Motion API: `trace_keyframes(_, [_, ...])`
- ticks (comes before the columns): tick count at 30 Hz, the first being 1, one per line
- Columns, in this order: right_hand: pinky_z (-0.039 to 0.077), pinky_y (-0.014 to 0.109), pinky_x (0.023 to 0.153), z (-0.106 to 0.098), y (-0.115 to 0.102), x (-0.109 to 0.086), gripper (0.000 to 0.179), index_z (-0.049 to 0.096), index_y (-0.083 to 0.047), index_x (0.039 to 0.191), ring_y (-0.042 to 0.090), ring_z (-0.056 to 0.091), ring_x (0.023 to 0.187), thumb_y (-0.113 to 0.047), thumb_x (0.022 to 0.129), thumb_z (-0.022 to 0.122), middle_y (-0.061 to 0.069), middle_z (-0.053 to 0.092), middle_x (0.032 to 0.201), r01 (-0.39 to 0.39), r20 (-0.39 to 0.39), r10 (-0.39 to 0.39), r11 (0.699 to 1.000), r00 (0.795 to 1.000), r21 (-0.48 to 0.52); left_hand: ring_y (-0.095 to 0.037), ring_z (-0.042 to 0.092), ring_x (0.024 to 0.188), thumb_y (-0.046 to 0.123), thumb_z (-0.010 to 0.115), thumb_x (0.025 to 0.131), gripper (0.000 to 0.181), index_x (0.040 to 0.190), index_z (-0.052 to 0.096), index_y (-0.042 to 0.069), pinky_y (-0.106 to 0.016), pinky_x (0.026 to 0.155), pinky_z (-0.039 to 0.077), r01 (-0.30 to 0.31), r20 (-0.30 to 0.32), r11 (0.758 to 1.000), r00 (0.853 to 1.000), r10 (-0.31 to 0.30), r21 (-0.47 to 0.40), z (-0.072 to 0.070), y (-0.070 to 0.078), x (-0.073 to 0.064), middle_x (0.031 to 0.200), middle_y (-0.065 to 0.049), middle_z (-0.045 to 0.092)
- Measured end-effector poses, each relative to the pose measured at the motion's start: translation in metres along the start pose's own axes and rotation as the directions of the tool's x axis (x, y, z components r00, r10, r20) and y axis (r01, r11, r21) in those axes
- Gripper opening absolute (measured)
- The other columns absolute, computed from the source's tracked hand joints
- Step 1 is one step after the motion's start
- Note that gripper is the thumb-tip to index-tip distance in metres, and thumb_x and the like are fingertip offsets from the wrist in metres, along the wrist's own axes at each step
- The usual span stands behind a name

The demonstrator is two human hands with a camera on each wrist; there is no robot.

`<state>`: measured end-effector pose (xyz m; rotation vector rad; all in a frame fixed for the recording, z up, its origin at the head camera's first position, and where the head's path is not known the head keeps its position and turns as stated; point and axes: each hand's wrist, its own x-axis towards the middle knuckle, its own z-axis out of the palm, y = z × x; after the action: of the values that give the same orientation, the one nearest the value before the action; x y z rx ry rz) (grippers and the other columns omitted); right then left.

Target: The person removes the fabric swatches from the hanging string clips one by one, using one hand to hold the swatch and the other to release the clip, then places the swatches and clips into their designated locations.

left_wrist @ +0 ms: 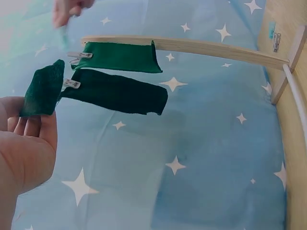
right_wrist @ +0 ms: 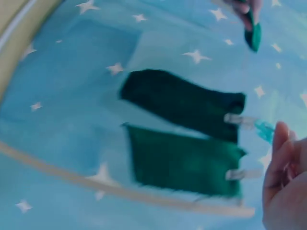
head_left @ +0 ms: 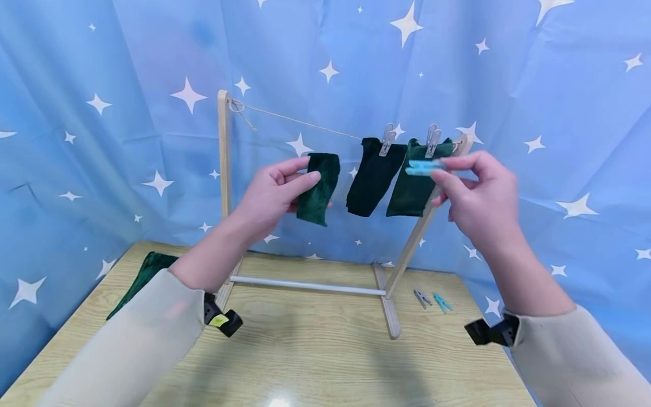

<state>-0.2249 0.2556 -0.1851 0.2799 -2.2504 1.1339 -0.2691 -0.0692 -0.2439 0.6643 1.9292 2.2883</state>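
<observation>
Between thumb and fingers, my left hand (head_left: 272,195) pinches a small dark green cloth (head_left: 321,192), held just left of the hanging pieces. My right hand (head_left: 483,200) pinches a turquoise clothespin (head_left: 426,167) in front of the line's right end. Two green cloths hang from the string: a darker one (head_left: 373,181) under a grey clothespin (head_left: 387,140), and a brighter one (head_left: 414,195) under another grey clothespin (head_left: 433,141). In the right wrist view the turquoise clothespin (right_wrist: 265,130) overlaps the tip of a grey one.
A wooden frame (head_left: 225,158) carries the string (head_left: 300,120), with a white bar (head_left: 307,286) low across it. On the table (head_left: 305,362) lie a grey clothespin (head_left: 422,298) and a turquoise clothespin (head_left: 442,303) at right, and green cloth (head_left: 147,277) at left. A starry blue curtain hangs behind.
</observation>
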Motion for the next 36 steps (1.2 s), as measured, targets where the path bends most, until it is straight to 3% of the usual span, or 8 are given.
trace_keyframes(7, [0.047, 0.024, 0.048, -0.019, 0.059, -0.039, 0.026, 0.073, -0.021, 0.128, 0.01, 0.064, 0.057, -0.033, 0.106, 0.076, -0.022, 0.069, 0.12, -0.17, 0.012, 0.171, 0.981, 0.985, -0.095, -0.024, 0.085, 0.096, 0.026, 0.061, 0.115, 0.06, 0.171, 0.041, 0.017, -0.036, 0.094, 0.067, 0.058, 0.007, 0.997, 0.998, -0.059, 0.049, -0.021, -0.014, -0.026, 0.14, -0.014, 0.076])
trace_keyframes(15, [0.053, 0.025, 0.054, -0.033, 0.13, -0.079, 0.028, 0.072, -0.019, 0.129, 0.012, 0.064, 0.061, -0.034, 0.106, 0.076, -0.028, 0.064, 0.117, -0.354, 0.022, 0.358, 0.931, 0.934, -0.091, -0.013, 0.081, 0.085, 0.034, 0.063, 0.114, 0.07, 0.174, 0.032, 0.019, -0.03, 0.082, 0.066, 0.169, -0.023, 0.98, 0.986, -0.168, 0.109, -0.046, -0.05, -0.055, 0.11, 0.007, 0.082])
trace_keyframes(18, [0.053, 0.026, 0.055, -0.037, 0.155, -0.092, 0.03, 0.07, -0.017, 0.131, 0.011, 0.064, 0.063, -0.033, 0.106, 0.076, -0.026, 0.062, 0.118, -0.425, 0.014, 0.427, 0.902, 0.904, -0.08, -0.015, 0.083, 0.09, 0.034, 0.063, 0.114, 0.071, 0.175, 0.03, 0.019, -0.031, 0.083, 0.066, 0.207, -0.045, 0.972, 0.978, -0.204, 0.115, -0.055, -0.064, -0.066, 0.113, 0.006, 0.084])
trace_keyframes(25, [0.05, 0.027, 0.055, -0.045, 0.223, -0.12, 0.049, 0.063, -0.013, 0.145, 0.01, 0.065, 0.068, -0.041, 0.106, 0.075, -0.018, 0.057, 0.127, -0.595, -0.012, 0.596, 0.799, 0.803, -0.089, -0.009, 0.08, 0.092, 0.039, 0.063, 0.114, 0.075, 0.176, 0.027, 0.02, -0.028, 0.07, 0.055, 0.293, -0.097, 0.944, 0.955, -0.281, 0.15, -0.076, -0.097, -0.086, 0.134, -0.001, 0.079])
trace_keyframes(28, [0.052, 0.027, 0.056, -0.045, 0.249, -0.129, 0.057, 0.056, -0.006, 0.151, 0.01, 0.067, 0.07, -0.039, 0.108, 0.073, -0.008, 0.057, 0.133, -0.624, -0.001, 0.626, 0.776, 0.779, -0.098, -0.007, 0.079, 0.095, 0.04, 0.063, 0.113, 0.075, 0.176, 0.028, 0.019, -0.03, 0.073, 0.059, 0.312, -0.116, 0.935, 0.948, -0.296, 0.166, -0.082, -0.11, -0.093, 0.141, -0.015, 0.075])
trace_keyframes(31, [0.053, 0.026, 0.058, -0.043, 0.27, -0.139, 0.061, 0.05, -0.001, 0.156, 0.009, 0.068, 0.074, -0.036, 0.109, 0.071, 0.004, 0.056, 0.144, -0.649, 0.03, 0.655, 0.754, 0.755, -0.106, -0.005, 0.071, 0.085, 0.043, 0.064, 0.113, 0.076, 0.176, 0.029, 0.019, -0.031, 0.074, 0.058, 0.345, -0.138, 0.921, 0.936, -0.323, 0.184, -0.086, -0.121, -0.099, 0.156, -0.02, 0.064])
trace_keyframes(32, [0.054, 0.026, 0.059, -0.042, 0.275, -0.142, 0.062, 0.049, -0.001, 0.157, 0.009, 0.067, 0.075, -0.035, 0.11, 0.07, 0.009, 0.055, 0.148, -0.657, 0.041, 0.663, 0.746, 0.747, -0.109, -0.005, 0.066, 0.079, 0.044, 0.064, 0.112, 0.076, 0.175, 0.03, 0.019, -0.031, 0.074, 0.057, 0.355, -0.146, 0.916, 0.932, -0.332, 0.187, -0.086, -0.124, -0.101, 0.152, -0.024, 0.065])
trace_keyframes(36, [0.056, 0.027, 0.063, -0.036, 0.293, -0.154, 0.063, 0.047, 0.0, 0.159, 0.009, 0.069, 0.078, -0.033, 0.11, 0.07, 0.015, 0.054, 0.155, -0.684, 0.083, 0.696, 0.716, 0.713, -0.14, -0.007, 0.071, 0.08, 0.043, 0.064, 0.112, 0.077, 0.176, 0.029, 0.017, -0.034, 0.078, 0.061, 0.377, -0.148, 0.909, 0.924, -0.353, 0.18, -0.09, -0.134, -0.109, 0.16, -0.024, 0.058])
